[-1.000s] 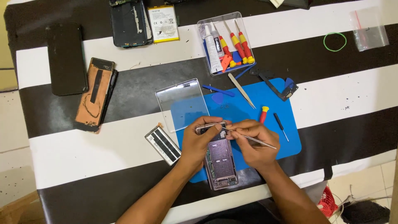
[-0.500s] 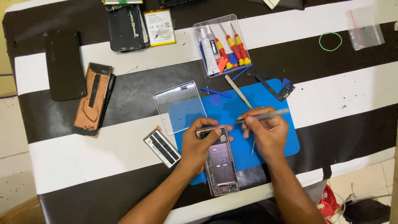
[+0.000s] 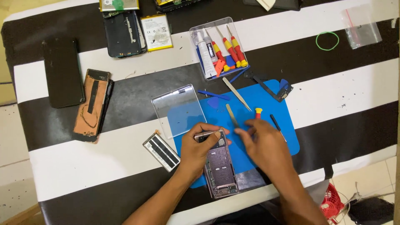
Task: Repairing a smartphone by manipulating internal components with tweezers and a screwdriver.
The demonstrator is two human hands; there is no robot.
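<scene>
Blue mat (image 3: 287, 137) carries the opened phone (image 3: 220, 166), which our left hand (image 3: 203, 146) clamps at its top. Our right hand (image 3: 264, 146) pinches metal tweezers (image 3: 231, 115).

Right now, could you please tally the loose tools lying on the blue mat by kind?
Tweezers: 2
Screwdrivers: 2
Blue picks: 1
Blue pry sticks: 1
Total: 6
The right hand reaches among them; the left hand steadies the opened phone.
</scene>
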